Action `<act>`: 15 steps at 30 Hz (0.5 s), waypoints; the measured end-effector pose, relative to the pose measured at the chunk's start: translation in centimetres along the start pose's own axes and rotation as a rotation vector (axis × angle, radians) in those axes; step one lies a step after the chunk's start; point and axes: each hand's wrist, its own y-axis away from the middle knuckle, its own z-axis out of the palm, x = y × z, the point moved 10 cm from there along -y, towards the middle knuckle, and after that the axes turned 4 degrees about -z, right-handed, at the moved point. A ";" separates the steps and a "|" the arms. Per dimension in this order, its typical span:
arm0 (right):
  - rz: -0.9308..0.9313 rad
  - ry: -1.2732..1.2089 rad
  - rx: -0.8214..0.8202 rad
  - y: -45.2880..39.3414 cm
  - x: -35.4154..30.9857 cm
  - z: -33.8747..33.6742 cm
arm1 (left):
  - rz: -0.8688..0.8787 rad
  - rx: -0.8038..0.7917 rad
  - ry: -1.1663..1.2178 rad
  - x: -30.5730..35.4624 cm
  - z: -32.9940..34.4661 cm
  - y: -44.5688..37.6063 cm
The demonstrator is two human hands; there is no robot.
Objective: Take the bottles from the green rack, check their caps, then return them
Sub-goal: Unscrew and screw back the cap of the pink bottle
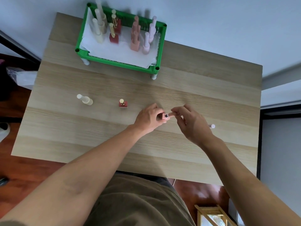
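Observation:
My left hand (pixel 149 117) grips a small pink bottle (pixel 164 117) over the wooden table (pixel 97 136), its open neck showing. My right hand (pixel 189 121) pinches the bottle's pink cap (pixel 172 113), held just off the neck. On the table stand a cream bottle (pixel 85 100) at the left and a red bottle with a gold cap (pixel 123 103) beside it. A lilac bottle (pixel 211 126) peeks out behind my right hand. The green rack (pixel 114 60) at the back holds several cream, red, pink and lilac bottles on white paper.
The table's front edge lies close to my body. A wall runs behind the rack. A plastic bag (pixel 21 77) lies off the table's left edge, and a wooden frame (pixel 210 214) stands on the floor at the lower right.

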 end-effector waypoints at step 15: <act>-0.046 0.062 -0.011 -0.4 -1.5 -2.6 | 0.031 0.007 0.149 0.6 -2.5 0.6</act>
